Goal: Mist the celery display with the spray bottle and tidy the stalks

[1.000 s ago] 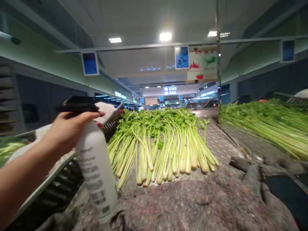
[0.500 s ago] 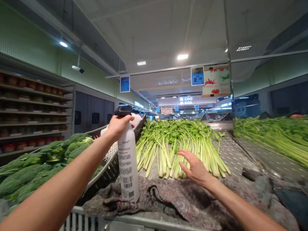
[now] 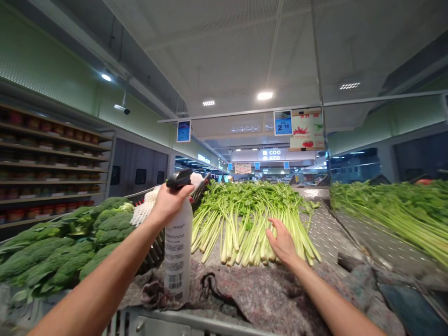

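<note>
My left hand [image 3: 172,201] is wrapped round the neck of a white spray bottle [image 3: 178,259], just under its black spray head [image 3: 179,178]. The bottle stands nearly upright on a crumpled grey felt cloth [image 3: 259,291], its printed label and barcode facing me. Over the stalk ends of a spread pile of celery [image 3: 241,228] is my right hand [image 3: 282,241], fingers apart and holding nothing. Whether its fingertips touch the stalks I cannot tell. The celery leaves point away from me and the pale stalk ends towards me.
Broccoli [image 3: 52,254] fills the left side, beside a dark crate wall. White foam netting [image 3: 145,205] lies behind my left wrist. A mirrored panel [image 3: 385,140] borders the right. A metal rail [image 3: 206,322] runs along the front. Price signs [image 3: 283,122] hang above.
The spray head now tilts up more in my left hand, and the bottle appears slightly lower and further left. My right hand stays over the celery. The whole view has shifted a little.
</note>
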The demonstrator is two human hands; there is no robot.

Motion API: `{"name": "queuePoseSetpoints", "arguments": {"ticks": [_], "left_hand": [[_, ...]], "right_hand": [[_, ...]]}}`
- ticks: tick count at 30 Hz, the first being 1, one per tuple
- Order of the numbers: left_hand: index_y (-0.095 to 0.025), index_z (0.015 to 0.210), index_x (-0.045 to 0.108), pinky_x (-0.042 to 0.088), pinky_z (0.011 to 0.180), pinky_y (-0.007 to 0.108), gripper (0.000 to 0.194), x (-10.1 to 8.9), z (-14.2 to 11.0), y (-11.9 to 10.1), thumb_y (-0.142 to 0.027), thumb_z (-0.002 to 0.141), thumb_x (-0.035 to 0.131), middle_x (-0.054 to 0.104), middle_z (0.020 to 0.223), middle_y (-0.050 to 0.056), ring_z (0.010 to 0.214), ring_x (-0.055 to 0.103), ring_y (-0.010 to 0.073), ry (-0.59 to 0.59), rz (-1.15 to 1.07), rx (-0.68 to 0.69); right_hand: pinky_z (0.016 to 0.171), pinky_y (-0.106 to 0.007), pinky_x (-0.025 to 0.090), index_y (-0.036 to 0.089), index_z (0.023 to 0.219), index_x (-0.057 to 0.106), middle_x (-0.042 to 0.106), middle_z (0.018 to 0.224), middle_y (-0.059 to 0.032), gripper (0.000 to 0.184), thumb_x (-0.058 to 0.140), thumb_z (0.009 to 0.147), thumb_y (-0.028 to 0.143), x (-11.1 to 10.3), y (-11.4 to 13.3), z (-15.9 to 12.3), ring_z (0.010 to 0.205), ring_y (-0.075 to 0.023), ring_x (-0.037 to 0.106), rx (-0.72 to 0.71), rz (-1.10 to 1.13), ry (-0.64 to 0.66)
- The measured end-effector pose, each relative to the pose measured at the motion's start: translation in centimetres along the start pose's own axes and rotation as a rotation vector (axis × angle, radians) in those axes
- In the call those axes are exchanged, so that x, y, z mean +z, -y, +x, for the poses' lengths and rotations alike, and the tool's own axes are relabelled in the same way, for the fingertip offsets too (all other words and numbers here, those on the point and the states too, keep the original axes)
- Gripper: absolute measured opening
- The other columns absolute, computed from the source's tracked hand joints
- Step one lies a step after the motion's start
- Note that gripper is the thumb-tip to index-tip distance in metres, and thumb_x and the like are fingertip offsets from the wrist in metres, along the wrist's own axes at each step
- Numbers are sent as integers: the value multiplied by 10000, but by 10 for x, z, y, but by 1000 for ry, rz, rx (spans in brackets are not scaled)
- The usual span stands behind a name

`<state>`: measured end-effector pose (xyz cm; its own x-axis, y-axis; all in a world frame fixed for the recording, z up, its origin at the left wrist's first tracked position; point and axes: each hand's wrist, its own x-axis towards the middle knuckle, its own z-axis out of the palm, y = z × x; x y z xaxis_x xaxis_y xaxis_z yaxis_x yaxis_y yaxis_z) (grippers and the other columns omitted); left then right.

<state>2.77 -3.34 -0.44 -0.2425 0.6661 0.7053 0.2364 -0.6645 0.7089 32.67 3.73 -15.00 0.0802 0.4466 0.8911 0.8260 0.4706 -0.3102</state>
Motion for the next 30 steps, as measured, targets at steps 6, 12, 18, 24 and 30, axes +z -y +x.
{"name": "queuePoseSetpoints", "arguments": {"ticks": [6, 12, 18, 24, 30], "left_hand": [[-134, 686, 572, 405, 368, 228, 214, 38, 13, -3, -306, 559, 583, 577, 487, 22, 429, 556, 158, 157, 119, 16], [-152, 709, 553, 443, 392, 255, 191, 81, 61, 32, -277, 564, 564, 577, 558, 21, 462, 578, 170, 216, 23, -62], [-169, 647, 522, 444, 389, 273, 147, 74, 56, 59, -302, 592, 552, 559, 521, 13, 473, 587, 193, 285, -16, -96], [-171, 649, 510, 446, 400, 274, 169, 76, 44, 60, -318, 582, 560, 574, 543, 23, 491, 592, 196, 298, -24, -47], [-154, 645, 521, 440, 417, 283, 169, 88, 37, 39, -300, 568, 559, 584, 579, 52, 494, 583, 192, 355, 63, -49]], "right_hand": [[878, -395, 358, 120, 1155, 430, 471, 1166, -117, 445, 335, 781, 342, 7, 4, 53, 1068, -226, 429, 93, 84, -131], [883, -425, 339, 102, 1201, 404, 442, 1207, -146, 495, 280, 798, 362, 33, 5, 125, 1093, -256, 416, 239, 57, -117], [892, -495, 309, 105, 1189, 433, 423, 1228, -158, 496, 326, 788, 376, 37, -3, 142, 1126, -292, 383, 218, 44, -86], [941, -443, 275, 96, 1213, 394, 390, 1260, -139, 498, 293, 802, 359, 32, -1, 100, 1165, -243, 336, 122, 55, -156], [913, -449, 299, 106, 1208, 395, 415, 1234, -140, 488, 297, 794, 347, 9, 12, 69, 1132, -253, 370, 160, 35, -204]]}}
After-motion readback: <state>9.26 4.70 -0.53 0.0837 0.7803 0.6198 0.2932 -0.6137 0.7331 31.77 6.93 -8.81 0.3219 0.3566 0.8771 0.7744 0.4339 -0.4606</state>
